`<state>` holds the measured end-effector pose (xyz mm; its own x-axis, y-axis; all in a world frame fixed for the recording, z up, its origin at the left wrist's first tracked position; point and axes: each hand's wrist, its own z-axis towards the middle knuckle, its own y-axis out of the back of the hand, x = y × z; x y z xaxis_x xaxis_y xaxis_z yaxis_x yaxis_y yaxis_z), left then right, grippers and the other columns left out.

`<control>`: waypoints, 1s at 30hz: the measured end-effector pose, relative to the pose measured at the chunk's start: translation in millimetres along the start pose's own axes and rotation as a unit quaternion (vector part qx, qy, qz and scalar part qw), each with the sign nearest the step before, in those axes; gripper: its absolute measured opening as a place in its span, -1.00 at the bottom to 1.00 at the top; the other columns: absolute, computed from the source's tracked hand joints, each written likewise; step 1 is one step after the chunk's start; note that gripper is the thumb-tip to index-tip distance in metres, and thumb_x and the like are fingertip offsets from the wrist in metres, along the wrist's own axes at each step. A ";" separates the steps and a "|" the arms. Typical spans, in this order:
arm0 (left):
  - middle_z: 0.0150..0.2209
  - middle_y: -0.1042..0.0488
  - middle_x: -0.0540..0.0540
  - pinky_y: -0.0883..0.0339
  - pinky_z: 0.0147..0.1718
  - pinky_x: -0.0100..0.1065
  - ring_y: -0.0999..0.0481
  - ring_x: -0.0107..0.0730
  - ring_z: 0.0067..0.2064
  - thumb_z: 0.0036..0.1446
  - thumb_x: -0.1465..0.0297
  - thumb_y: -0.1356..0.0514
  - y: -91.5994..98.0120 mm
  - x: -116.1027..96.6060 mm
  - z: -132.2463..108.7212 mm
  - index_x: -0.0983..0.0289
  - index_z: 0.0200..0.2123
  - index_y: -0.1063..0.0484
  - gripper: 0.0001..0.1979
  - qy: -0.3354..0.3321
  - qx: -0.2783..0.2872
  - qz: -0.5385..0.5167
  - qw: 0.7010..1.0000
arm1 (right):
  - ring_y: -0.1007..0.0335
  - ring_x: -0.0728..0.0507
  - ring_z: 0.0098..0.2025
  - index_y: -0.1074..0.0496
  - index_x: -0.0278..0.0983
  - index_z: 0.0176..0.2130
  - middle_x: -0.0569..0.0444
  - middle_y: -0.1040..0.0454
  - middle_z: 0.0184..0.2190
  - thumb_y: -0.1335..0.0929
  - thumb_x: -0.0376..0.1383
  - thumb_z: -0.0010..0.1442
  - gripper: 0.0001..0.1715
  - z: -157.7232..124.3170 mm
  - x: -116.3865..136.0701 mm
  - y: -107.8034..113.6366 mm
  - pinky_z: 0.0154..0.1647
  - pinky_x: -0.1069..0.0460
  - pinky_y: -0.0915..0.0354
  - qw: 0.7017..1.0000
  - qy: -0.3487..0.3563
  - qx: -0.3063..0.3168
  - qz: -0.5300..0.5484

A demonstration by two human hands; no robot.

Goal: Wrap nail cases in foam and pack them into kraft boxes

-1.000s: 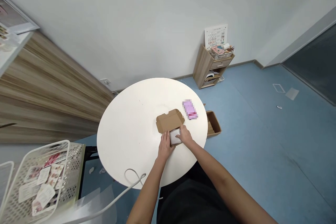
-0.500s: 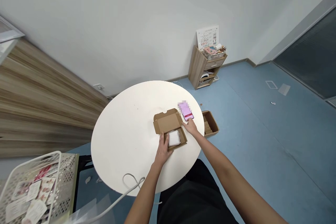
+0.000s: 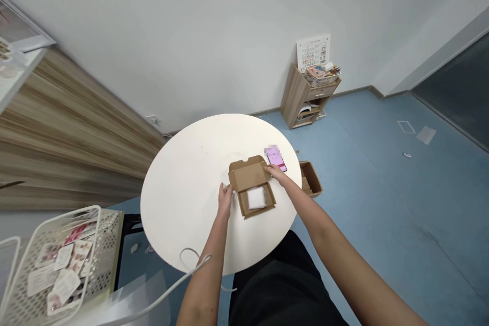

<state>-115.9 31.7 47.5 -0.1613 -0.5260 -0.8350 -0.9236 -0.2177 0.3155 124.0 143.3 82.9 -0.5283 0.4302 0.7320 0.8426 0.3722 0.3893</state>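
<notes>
An open brown cardboard box point(image 3: 252, 188) lies on the round white table point(image 3: 183, 193), its lid point(image 3: 248, 173) folded back. A white wrapped packet point(image 3: 256, 197) sits inside the box. My left hand point(image 3: 225, 198) touches the left corner of the lid, fingers curled on its edge. My right hand point(image 3: 275, 173) rests at the lid's right corner, fingers pinching its edge. A phone with a pink screen point(image 3: 276, 159) lies just beyond my right hand.
A white cable point(image 3: 191, 260) loops over the table's near edge. A white wire basket of packets point(image 3: 57, 265) stands at lower left. A cardboard box point(image 3: 310, 178) sits on the blue floor beside the table. A wooden shelf unit point(image 3: 305, 97) stands by the wall.
Both hands left the white packet, which now lies in the box. My right hand went out toward the phone, then back to the lid; my left moved to the lid's left corner.
</notes>
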 end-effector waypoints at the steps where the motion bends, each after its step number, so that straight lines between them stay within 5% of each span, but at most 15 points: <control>1: 0.23 -0.29 0.25 -0.38 0.05 -0.23 -0.42 -0.21 0.16 0.27 0.17 0.00 1.6 -10.0 9.7 0.22 0.38 0.18 -0.29 0.025 0.022 -0.033 0.999 | -0.39 -0.16 0.00 -0.36 -0.25 0.08 -0.10 -0.46 0.03 -0.24 -0.06 0.21 -0.47 1.4 4.1 0.1 -0.11 0.02 -0.32 1.000 0.001 0.004 0.005; 5: 0.07 -0.46 0.29 -0.46 -0.12 -0.22 -0.54 -0.19 -0.02 0.16 0.26 -0.11 5.7 -42.0 26.1 0.32 0.30 -0.10 -0.34 0.033 0.048 -0.051 0.997 | -0.40 -0.17 -0.03 -0.42 -0.25 0.02 -0.09 -0.48 0.01 -0.28 -0.11 0.17 -0.53 0.1 21.2 4.9 -0.12 0.02 -0.33 0.999 0.006 0.024 0.022; 10: -0.10 -0.54 0.14 -0.42 -0.13 -0.21 -0.52 -0.21 -0.09 0.11 0.35 -0.14 13.9 -50.3 6.3 0.19 0.16 -0.33 -0.49 -0.070 0.042 0.052 0.995 | -0.38 -0.17 -0.02 -0.44 -0.20 -0.01 -0.02 -0.49 -0.02 -0.33 -0.21 0.12 -0.58 -17.7 30.7 18.1 -0.05 0.01 -0.30 0.995 0.080 0.059 0.002; 20: 0.02 -0.41 0.14 -0.49 -0.14 -0.22 -0.46 -0.26 -0.04 0.11 0.35 -0.16 4.6 -32.1 -41.9 0.19 0.07 -0.38 -0.58 -0.190 0.007 0.088 0.978 | -0.33 -0.04 -0.33 -0.32 -0.19 0.03 0.05 -0.40 -0.04 -0.21 -0.38 0.11 -0.53 -64.6 -2.6 12.7 -0.22 0.03 -0.29 0.972 0.224 0.024 -0.061; 25: 0.06 -0.36 0.15 -0.45 -0.03 -0.15 -0.39 -0.16 0.11 0.06 0.45 -0.15 -7.2 -19.7 -51.0 0.19 -0.05 -0.42 -0.66 -0.250 -0.004 0.101 0.963 | -0.34 -0.10 -0.20 -0.32 -0.18 0.00 0.06 -0.40 -0.08 -0.23 -0.44 0.05 -0.51 -74.9 -18.7 8.1 -0.21 0.02 -0.28 0.963 0.256 0.010 -0.081; 30: 0.17 -0.28 0.18 -0.29 0.15 -0.06 -0.29 -0.11 0.24 0.06 0.55 -0.13 -9.4 14.8 -70.3 0.16 0.09 -0.35 -0.50 -0.308 0.028 0.143 0.940 | -0.34 -0.15 -0.02 -0.30 -0.15 0.10 0.01 -0.38 0.03 -0.23 -0.55 -0.02 -0.30 -87.6 -59.1 -0.8 -0.06 -0.04 -0.30 0.946 0.294 -0.008 -0.138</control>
<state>-85.1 -31.9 63.9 -0.5604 0.0243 -0.8279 -0.8262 -0.0870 0.5567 163.8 45.5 88.3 -0.5821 -0.2139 0.7845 0.6856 0.3895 0.6150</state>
